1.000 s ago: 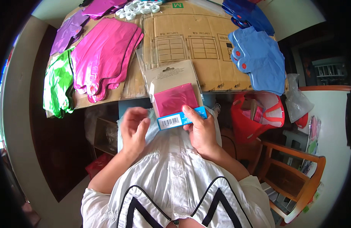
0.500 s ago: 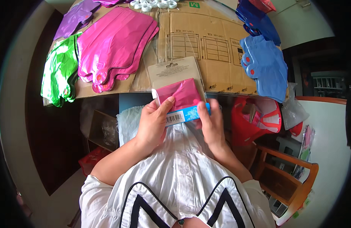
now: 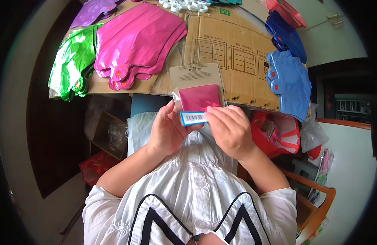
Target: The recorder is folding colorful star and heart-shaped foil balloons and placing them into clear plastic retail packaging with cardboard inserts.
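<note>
Held in front of me, at the near edge of the table, is a flat packet (image 3: 198, 97) with a beige backing card, a hang hole and a folded pink foil sheet inside. A blue-and-white barcode label (image 3: 193, 118) crosses its lower end. My left hand (image 3: 167, 128) is closed round the packet's lower left side, thumb up at the edge and fingertips under the label. My right hand (image 3: 230, 128) pinches the label's right end, its thumb hidden in part behind the fingers.
Flat foil stacks lie on the cardboard-covered table (image 3: 213, 30): pink (image 3: 137, 41), green (image 3: 74, 59), purple (image 3: 92, 12), light blue (image 3: 290, 83) and dark blue (image 3: 284, 32). White ribbon rolls (image 3: 184, 5) sit at the back. A red bag (image 3: 274, 132) and wooden chair (image 3: 315, 200) are right.
The right hand, blurred beside the packet before, now pinches the label. My left thumb has shifted off the pink foil to the packet's edge. The label now tilts, showing less of its blue face.
</note>
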`<action>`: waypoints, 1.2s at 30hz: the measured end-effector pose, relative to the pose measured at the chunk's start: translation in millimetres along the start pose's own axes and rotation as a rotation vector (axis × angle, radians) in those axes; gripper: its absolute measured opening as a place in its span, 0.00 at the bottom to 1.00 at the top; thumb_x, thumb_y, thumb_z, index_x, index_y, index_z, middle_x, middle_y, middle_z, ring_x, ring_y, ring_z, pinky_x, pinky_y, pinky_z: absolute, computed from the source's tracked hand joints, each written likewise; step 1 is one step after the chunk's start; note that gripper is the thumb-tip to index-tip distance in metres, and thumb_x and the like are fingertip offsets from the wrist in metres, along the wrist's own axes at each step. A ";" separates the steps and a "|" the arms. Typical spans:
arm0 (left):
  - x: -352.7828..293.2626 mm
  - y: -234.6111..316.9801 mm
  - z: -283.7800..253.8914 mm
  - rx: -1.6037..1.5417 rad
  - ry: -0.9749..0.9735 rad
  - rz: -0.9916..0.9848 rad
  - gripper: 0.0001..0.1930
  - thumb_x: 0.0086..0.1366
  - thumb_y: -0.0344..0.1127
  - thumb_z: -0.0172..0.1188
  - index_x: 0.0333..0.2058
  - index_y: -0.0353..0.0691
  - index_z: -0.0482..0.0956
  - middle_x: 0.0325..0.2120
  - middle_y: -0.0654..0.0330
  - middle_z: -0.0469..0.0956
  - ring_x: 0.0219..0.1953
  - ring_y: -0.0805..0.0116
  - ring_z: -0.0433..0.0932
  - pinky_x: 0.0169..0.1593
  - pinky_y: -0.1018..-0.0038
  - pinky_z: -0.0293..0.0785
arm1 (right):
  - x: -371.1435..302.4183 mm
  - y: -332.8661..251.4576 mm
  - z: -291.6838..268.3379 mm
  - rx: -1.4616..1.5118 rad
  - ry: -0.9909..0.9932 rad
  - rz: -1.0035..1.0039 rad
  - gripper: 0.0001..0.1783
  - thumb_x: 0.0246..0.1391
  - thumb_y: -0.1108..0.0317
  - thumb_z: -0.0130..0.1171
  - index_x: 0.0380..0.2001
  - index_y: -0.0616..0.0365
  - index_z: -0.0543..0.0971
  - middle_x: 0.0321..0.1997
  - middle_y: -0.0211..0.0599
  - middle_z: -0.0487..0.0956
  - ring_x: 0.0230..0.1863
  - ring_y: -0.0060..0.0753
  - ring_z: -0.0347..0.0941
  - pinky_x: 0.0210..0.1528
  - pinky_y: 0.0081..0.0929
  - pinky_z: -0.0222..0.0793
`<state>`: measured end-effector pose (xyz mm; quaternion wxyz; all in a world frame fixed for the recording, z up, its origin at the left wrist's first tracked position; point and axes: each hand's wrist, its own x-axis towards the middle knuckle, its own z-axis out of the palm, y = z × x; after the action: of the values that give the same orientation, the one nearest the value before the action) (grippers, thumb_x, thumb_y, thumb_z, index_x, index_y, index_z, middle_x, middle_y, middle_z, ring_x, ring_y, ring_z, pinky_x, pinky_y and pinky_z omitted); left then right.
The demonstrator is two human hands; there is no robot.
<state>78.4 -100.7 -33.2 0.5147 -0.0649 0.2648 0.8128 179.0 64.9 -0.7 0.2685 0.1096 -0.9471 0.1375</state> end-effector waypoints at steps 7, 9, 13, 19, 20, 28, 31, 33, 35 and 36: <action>3.3 -17.3 -18.4 0.020 -0.062 0.134 0.29 0.72 0.55 0.38 0.49 0.34 0.75 0.49 0.47 0.78 0.54 0.54 0.75 0.63 0.57 0.65 | 20.4 4.1 -7.5 0.220 -0.101 0.269 0.13 0.45 0.77 0.64 0.37 0.58 0.79 0.34 0.39 0.82 0.34 0.43 0.78 0.40 0.37 0.71; 3.1 -19.5 -12.0 0.112 0.048 0.153 0.20 0.73 0.44 0.43 0.45 0.35 0.78 0.45 0.51 0.80 0.50 0.57 0.79 0.60 0.61 0.70 | 23.8 4.5 -6.2 0.220 -0.102 0.245 0.12 0.45 0.76 0.64 0.37 0.57 0.79 0.33 0.39 0.82 0.33 0.44 0.78 0.39 0.37 0.70; 10.1 -23.8 -10.4 0.174 0.099 0.135 0.12 0.71 0.35 0.49 0.42 0.35 0.79 0.41 0.56 0.81 0.46 0.65 0.80 0.54 0.68 0.75 | 28.8 -2.3 -8.1 0.176 -0.134 0.212 0.12 0.45 0.76 0.63 0.37 0.58 0.78 0.34 0.39 0.82 0.35 0.42 0.79 0.40 0.35 0.71; 13.5 -24.0 5.2 0.262 0.097 0.203 0.10 0.69 0.28 0.52 0.42 0.34 0.81 0.39 0.59 0.82 0.42 0.70 0.81 0.50 0.72 0.77 | 24.0 0.0 2.0 -0.047 -0.098 -0.010 0.13 0.45 0.75 0.61 0.38 0.63 0.79 0.39 0.44 0.83 0.39 0.40 0.80 0.42 0.35 0.73; 12.7 -24.4 2.7 0.294 0.094 0.196 0.10 0.69 0.27 0.52 0.44 0.34 0.80 0.40 0.58 0.82 0.43 0.69 0.81 0.51 0.71 0.76 | 23.1 0.6 3.2 -0.098 -0.096 -0.055 0.14 0.45 0.76 0.61 0.38 0.63 0.80 0.41 0.44 0.83 0.40 0.40 0.81 0.42 0.35 0.73; 6.4 -25.8 -5.8 0.298 0.067 0.157 0.10 0.69 0.26 0.52 0.43 0.31 0.80 0.39 0.57 0.82 0.42 0.71 0.81 0.51 0.72 0.76 | 24.5 7.2 14.5 -0.231 -0.047 -0.211 0.14 0.48 0.71 0.58 0.37 0.67 0.79 0.41 0.49 0.81 0.40 0.42 0.79 0.43 0.35 0.74; 5.0 -27.1 -7.6 0.309 0.071 0.166 0.10 0.69 0.27 0.52 0.43 0.31 0.80 0.39 0.58 0.82 0.42 0.72 0.80 0.51 0.72 0.76 | 26.5 5.0 13.1 -0.237 -0.052 -0.219 0.13 0.47 0.70 0.59 0.36 0.66 0.79 0.39 0.48 0.81 0.38 0.40 0.78 0.42 0.34 0.73; 3.7 -26.3 -9.9 0.290 0.068 0.139 0.10 0.69 0.27 0.52 0.45 0.31 0.79 0.40 0.58 0.81 0.44 0.72 0.80 0.53 0.71 0.75 | 25.9 2.9 11.9 -0.237 -0.064 -0.218 0.13 0.47 0.70 0.59 0.36 0.66 0.80 0.39 0.46 0.81 0.38 0.39 0.77 0.42 0.35 0.72; 1.6 -24.0 -12.3 0.278 0.084 0.103 0.11 0.69 0.27 0.52 0.46 0.32 0.78 0.42 0.58 0.81 0.46 0.72 0.79 0.56 0.71 0.73 | 24.4 2.8 11.1 -0.233 -0.069 -0.220 0.13 0.47 0.70 0.59 0.36 0.65 0.80 0.40 0.45 0.81 0.38 0.38 0.76 0.42 0.35 0.71; 0.2 -22.3 -12.8 0.275 0.102 0.079 0.11 0.69 0.26 0.52 0.47 0.32 0.77 0.43 0.58 0.80 0.47 0.72 0.78 0.57 0.70 0.72 | 23.2 4.7 11.1 -0.235 -0.063 -0.220 0.13 0.47 0.70 0.59 0.36 0.65 0.80 0.40 0.46 0.81 0.38 0.38 0.76 0.42 0.35 0.71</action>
<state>95.6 -99.5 -52.3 0.4724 -0.0244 0.4017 0.7842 153.1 62.7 1.8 0.2630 0.1848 -0.9469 -0.0081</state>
